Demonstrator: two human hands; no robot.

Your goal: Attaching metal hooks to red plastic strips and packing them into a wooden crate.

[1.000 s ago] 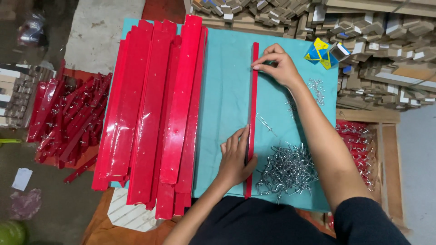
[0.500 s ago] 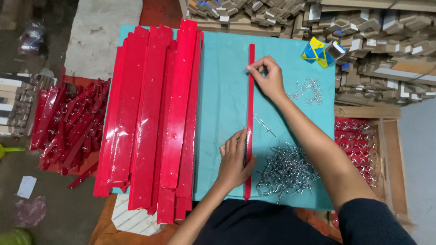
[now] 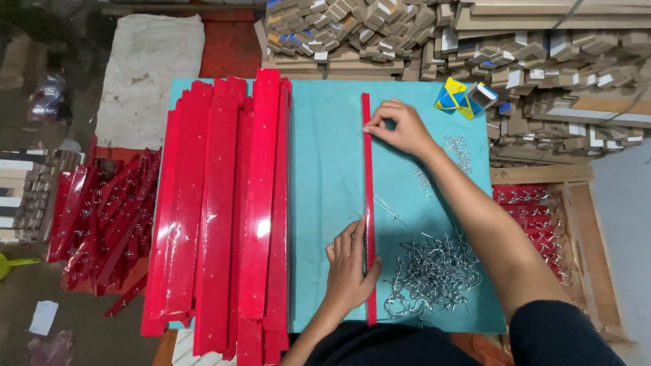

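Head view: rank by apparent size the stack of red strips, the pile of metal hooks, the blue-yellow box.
1. Stack of red strips, largest by far.
2. Pile of metal hooks.
3. Blue-yellow box, smallest; it lies farther from the camera, but the gap looks clear.

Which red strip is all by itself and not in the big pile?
The thin red strip on the teal mat, under both hands; the others lie stacked at the left.

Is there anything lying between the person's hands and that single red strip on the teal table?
Nothing visible does. The left hand rests flat against the red strip near its lower end, and the right hand pinches it near the top. The pile of metal hooks lies beside it.
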